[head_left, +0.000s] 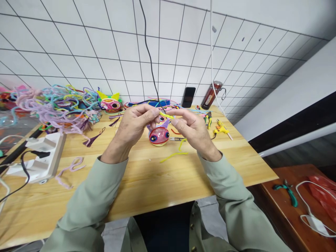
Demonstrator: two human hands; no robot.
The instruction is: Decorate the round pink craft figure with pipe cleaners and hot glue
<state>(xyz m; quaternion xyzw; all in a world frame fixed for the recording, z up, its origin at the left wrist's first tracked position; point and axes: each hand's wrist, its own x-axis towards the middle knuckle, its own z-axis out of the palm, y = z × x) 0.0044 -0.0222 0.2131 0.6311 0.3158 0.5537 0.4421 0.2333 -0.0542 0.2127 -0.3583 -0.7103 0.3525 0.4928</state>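
Observation:
Between my two hands stretches a yellow pipe cleaner, held above the wooden table. My left hand pinches one end between thumb and fingers. At the other end my right hand grips it, thumb against forefinger. Just below and behind them sits a pink fish-like figure with blue-rimmed eyes and purple pieces on top, partly covered by my fingers. Loose yellow pipe cleaner pieces lie on the table in front of my right hand, near pliers-like metal tips.
A tangled heap of coloured pipe cleaners and a finished-looking figure stand at the back left. A power strip lies left. A yellow glue gun, a phone and a flask are on the right. Teal pliers rest on a side table.

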